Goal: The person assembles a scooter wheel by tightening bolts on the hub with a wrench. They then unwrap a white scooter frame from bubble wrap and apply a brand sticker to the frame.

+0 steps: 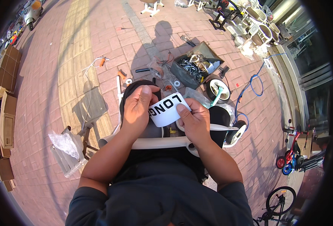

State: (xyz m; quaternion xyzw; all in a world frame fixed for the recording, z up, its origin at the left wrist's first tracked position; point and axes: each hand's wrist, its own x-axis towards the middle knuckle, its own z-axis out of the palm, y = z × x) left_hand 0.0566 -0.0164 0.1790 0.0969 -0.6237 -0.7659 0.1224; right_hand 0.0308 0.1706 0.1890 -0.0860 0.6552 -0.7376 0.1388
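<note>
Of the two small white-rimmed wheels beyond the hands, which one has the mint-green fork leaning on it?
The upper wheel, next to the open box of hardware. The green fork runs down from its hub. The lower wheel, by the white frame, has none.

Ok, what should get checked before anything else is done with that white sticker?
1. Both hands on the sticker: ok. The left hand pinches its left end and the right hand its right end.
2. Sticker flat, no folds: cannot tell; it curves between the hands.
3. Backing peeled off: cannot tell.
4. White frame close underneath: ok, it lies across the lap just below the hands.
5. Small wheels clear of the hands: ok, they sit beyond the right hand.
6. Box of metal parts out of the way: ok, it rests on the paving farther off.
</note>
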